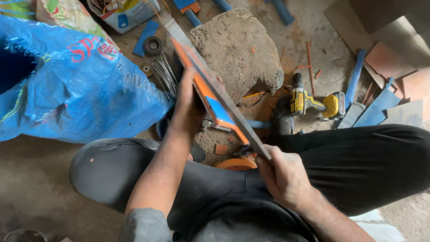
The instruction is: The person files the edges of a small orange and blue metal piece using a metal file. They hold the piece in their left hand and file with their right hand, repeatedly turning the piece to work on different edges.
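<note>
Big stone [239,49] on the floor [36,179], far side, middle. Long tile [219,96] held slanting in front of the stone, left hand [188,107] on its left side, right hand [282,175] at its near end. Sack [76,85] left of the tile. Drill [313,104] right of the stone. Loose tile pieces [389,62] at the far right corner. Wires [163,74] between sack and stone.

Soft even daylight, faint shadows, no glare, sharp centre, slight wide-angle bending at edges
</note>
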